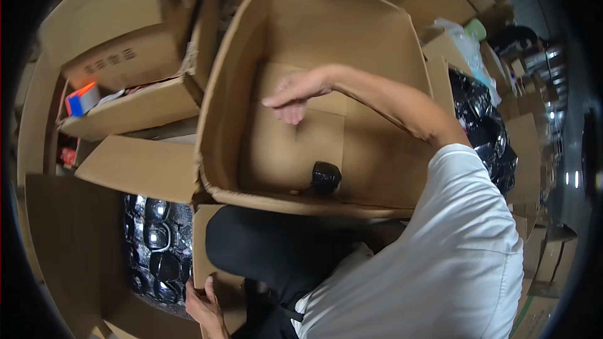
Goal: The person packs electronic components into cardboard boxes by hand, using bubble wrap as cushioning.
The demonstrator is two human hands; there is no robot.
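The right hand (294,95) is held open and empty, fingers loosely spread, above the floor of a large open cardboard box (251,81), while the left hand (202,304) is closed on the edge of a cardboard flap (210,257) at the lower edge of the view; a small black wrapped item (326,177) lies alone near the box's front wall, well apart from the open grip; a carton of black packaged goods (154,248) stands beside the flap; the next piece would best be lowered, not dropped, beside the black item
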